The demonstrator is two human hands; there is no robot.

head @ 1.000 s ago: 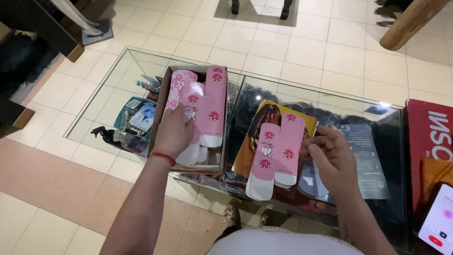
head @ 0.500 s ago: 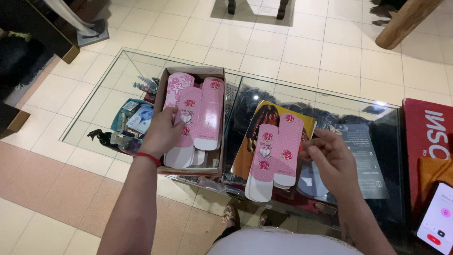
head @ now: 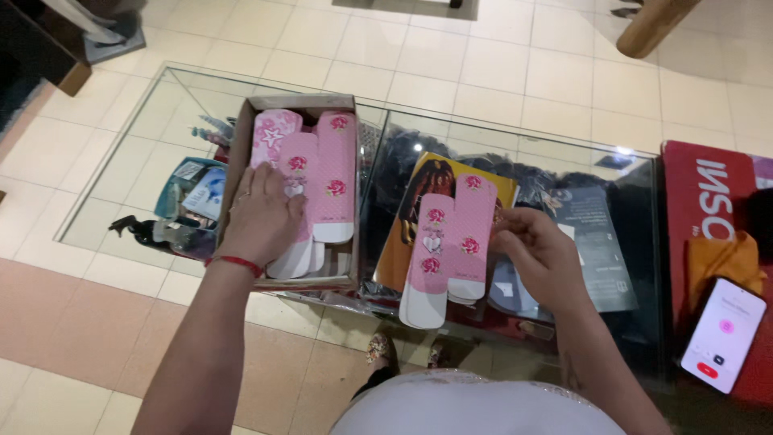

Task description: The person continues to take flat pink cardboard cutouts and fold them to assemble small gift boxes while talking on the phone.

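The left hand [head: 262,216] lies flat, fingers spread, on a stack of pink flat-packed cartons [head: 310,189] inside an open cardboard box [head: 241,153] — pressing them down rather than gripping. The right hand [head: 541,256] pinches the right edge of a second bunch of the same pink cartons [head: 451,242], thumb on top and fingers beneath, holding them fanned just above the glass desk [head: 515,137].

These cartons look light and thin: printed card, stiff along its length but easy to crease, with a glossy face that probably lets one slide over another. A grip across the whole bunch near the middle of a long edge seems safest — held by one end, the fan would likely splay or slip apart.

Beyond the right hand, a red board [head: 708,201] carries a phone [head: 723,334] with a lit screen. Under the glass sit packaged goods, too dim to tell apart.
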